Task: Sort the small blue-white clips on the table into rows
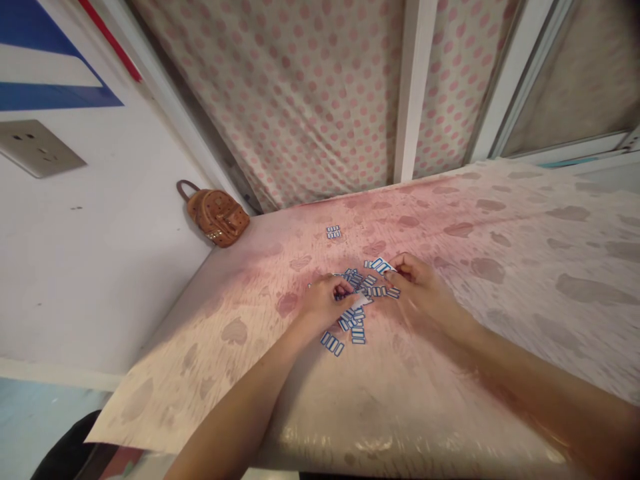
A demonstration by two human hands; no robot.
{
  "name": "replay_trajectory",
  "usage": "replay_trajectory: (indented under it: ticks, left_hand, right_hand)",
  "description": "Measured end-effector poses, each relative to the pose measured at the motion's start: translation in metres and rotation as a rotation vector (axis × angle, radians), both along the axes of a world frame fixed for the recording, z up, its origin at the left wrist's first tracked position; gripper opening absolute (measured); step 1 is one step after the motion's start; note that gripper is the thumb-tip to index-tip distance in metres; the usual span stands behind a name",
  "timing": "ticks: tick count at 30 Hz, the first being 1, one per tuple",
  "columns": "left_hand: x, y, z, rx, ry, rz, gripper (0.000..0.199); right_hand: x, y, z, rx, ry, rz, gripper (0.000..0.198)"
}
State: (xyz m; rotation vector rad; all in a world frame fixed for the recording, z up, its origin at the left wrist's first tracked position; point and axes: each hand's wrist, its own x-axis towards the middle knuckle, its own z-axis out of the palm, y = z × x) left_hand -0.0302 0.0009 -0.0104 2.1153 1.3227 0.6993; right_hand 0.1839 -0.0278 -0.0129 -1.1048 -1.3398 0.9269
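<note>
A loose heap of small blue-and-white cards (358, 333) lies spread on the table between my hands. My left hand (327, 300) is over the heap's left side, with a whitish card (361, 302) pinched between thumb and fingers. At the heap's upper right, my right hand (417, 283) grips another blue-and-white card (383, 265) by its edge, tilted up. Some cards overlap, and part of the heap is hidden behind my left hand. Farther back, apart from the heap, a small group of the same cards (333, 232) rests flat.
A pink-and-cream tablecloth (240, 373) under a clear cover spans the table. At the back left corner, a small brown backpack-shaped bag (220, 217) sits against the white wall (125, 267). Behind the table hangs a polka-dot curtain (300, 100) with a white frame post (415, 93).
</note>
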Motion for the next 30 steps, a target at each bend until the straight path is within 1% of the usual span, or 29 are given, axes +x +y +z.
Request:
replay_trajectory:
  ticks: [2,4,10,15,18,20,21,22,24,25,27,28,30]
  left_hand:
    - [0.001,-0.001,0.000,0.021,0.063,-0.021,0.017]
    - [0.002,-0.002,-0.001,0.028,0.084,-0.026,0.021]
    - [0.003,-0.002,-0.003,-0.010,0.072,-0.033,0.020]
    - [0.004,-0.003,0.000,-0.006,0.053,-0.028,0.015]
    - [0.003,-0.002,0.000,-0.075,-0.004,-0.025,0.011]
    - [0.001,0.002,0.000,-0.113,-0.041,0.006,0.009]
    - [-0.002,0.004,0.000,-0.092,-0.046,0.032,0.009]
    - [-0.004,0.006,0.001,-0.039,-0.038,0.062,0.009]
    - [-0.009,0.010,0.002,0.119,0.002,0.102,0.011]
    - [-0.011,0.011,0.004,0.194,0.027,0.093,0.011]
    - [-0.013,0.011,0.006,0.268,0.066,0.022,0.008]
    - [-0.013,0.009,0.007,0.271,0.073,-0.024,0.007]
    - [-0.009,0.006,0.008,0.246,0.070,-0.092,0.012]
  right_hand:
    - [0.000,0.000,0.002,-0.006,0.004,-0.021,0.018]
    - [0.000,-0.001,0.004,-0.015,0.008,-0.032,0.020]
    - [-0.001,-0.002,0.007,-0.058,-0.011,-0.089,0.021]
    - [-0.003,-0.006,0.014,-0.023,-0.006,-0.115,0.018]
    - [-0.005,-0.009,0.018,-0.041,0.009,-0.131,0.017]
    - [-0.006,-0.009,0.018,-0.046,0.002,-0.140,0.017]
    - [-0.005,-0.009,0.018,-0.045,-0.003,-0.140,0.017]
    - [-0.005,-0.008,0.017,-0.043,-0.010,-0.136,0.017]
    - [-0.003,-0.007,0.016,-0.038,-0.024,-0.121,0.018]
    - [-0.003,-0.007,0.015,-0.038,-0.032,-0.113,0.018]
    - [-0.002,-0.006,0.014,-0.039,-0.041,-0.109,0.018]
    - [-0.002,-0.006,0.014,-0.039,-0.041,-0.112,0.018]
    - [-0.001,-0.006,0.013,-0.032,-0.038,-0.114,0.018]
